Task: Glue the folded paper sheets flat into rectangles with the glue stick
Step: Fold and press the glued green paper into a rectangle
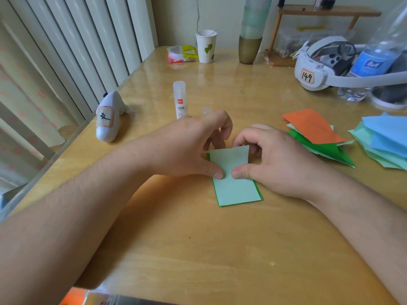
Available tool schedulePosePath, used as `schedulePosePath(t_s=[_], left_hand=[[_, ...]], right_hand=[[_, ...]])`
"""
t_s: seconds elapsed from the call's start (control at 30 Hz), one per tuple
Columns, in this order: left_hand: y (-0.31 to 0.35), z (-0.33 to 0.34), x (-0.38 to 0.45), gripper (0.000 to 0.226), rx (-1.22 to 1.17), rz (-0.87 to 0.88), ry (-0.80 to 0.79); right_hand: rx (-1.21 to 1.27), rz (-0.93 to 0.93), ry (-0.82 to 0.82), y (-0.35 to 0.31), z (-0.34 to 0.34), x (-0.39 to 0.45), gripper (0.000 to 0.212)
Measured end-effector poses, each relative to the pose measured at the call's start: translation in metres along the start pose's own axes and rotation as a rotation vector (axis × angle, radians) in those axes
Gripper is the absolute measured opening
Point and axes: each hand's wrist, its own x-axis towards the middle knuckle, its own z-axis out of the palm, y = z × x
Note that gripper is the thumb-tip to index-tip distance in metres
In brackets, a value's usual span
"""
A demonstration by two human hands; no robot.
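I judge pressing step: both thumbs pin the folded sheet (pixel 234 186) flat; left hand (pixel 189 148) and right hand (pixel 277 159) fingers curl at its 12 o'clock edge (far end lifted). Next: smooth it down firmly.

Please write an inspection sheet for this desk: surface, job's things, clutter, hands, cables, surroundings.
Surface: glossy wooden table.
Job's things: folded green paper flat at centre; glue stick upright behind the hands; orange and green sheets and blue sheets piled at right.
Clutter: paper cup, headset, water bottle, white controller, snack packet.
Hands: left hand and right hand press thumbs on the paper, fingers curled at its far edge.
Cables: nothing seen.
Surroundings: radiator at left; wooden shelf behind.
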Motion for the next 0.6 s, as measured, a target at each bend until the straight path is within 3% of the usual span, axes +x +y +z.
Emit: schedulePosePath(t_s=[0.6], left_hand=[[-0.008,-0.001,0.003,0.062,-0.008,-0.041,0.005]], right_hand=[[-0.032,0.024,0.055,0.009,0.001,0.005,0.024]])
